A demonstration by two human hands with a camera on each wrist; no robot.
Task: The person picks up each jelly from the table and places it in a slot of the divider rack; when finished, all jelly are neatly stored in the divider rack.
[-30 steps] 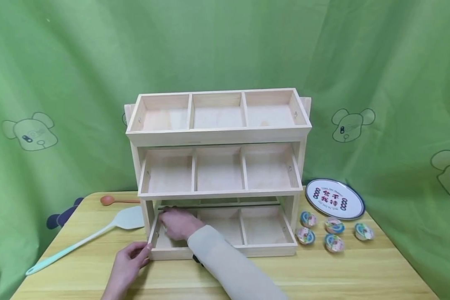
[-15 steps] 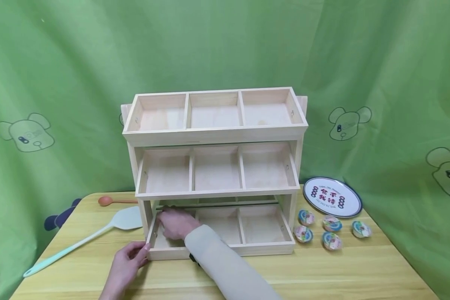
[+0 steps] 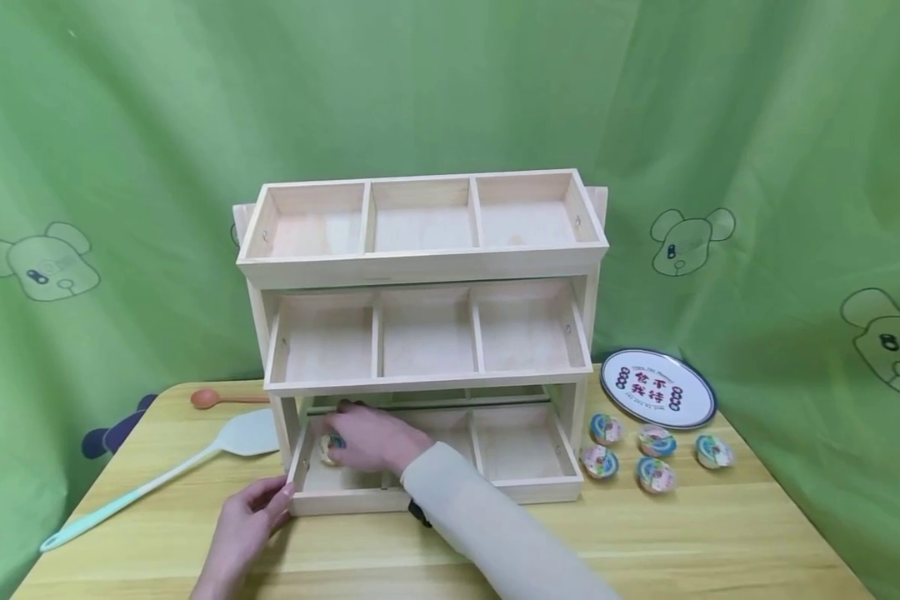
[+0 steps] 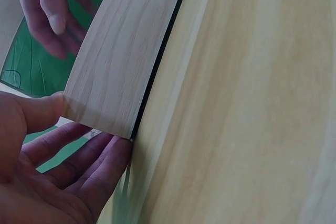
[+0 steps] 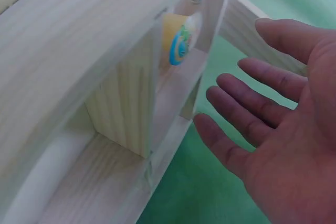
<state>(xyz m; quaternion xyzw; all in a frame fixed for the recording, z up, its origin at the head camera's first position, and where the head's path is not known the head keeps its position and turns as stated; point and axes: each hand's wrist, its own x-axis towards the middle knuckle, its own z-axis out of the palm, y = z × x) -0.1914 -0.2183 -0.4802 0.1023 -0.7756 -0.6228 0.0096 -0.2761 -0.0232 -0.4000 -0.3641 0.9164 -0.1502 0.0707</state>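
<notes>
A small jelly cup [image 3: 330, 448] with a blue printed lid lies in the left compartment of the bottom wooden tray [image 3: 495, 493]; the right wrist view shows the cup [image 5: 181, 39] in there too. My right hand [image 3: 375, 437] is over that tray beside the cup, its fingers [image 5: 252, 111] spread and holding nothing. My left hand [image 3: 243, 529] grips the tray's front left corner; in the left wrist view its thumb is on the top edge of the board [image 4: 115, 51] and the other fingers are around its end.
The rack's middle tray [image 3: 427, 383] and top tray [image 3: 420, 265] stand above. Several jelly cups [image 3: 656, 475] and an oval plate [image 3: 658, 388] lie on the right of the table [image 3: 645, 550]. On the left are a white spatula [image 3: 247, 433] and a red spoon [image 3: 206, 398].
My right hand has let go of the jelly cup and shifted right, so the cup shows in the left compartment. My left hand stays on the tray corner. The head view has shifted slightly.
</notes>
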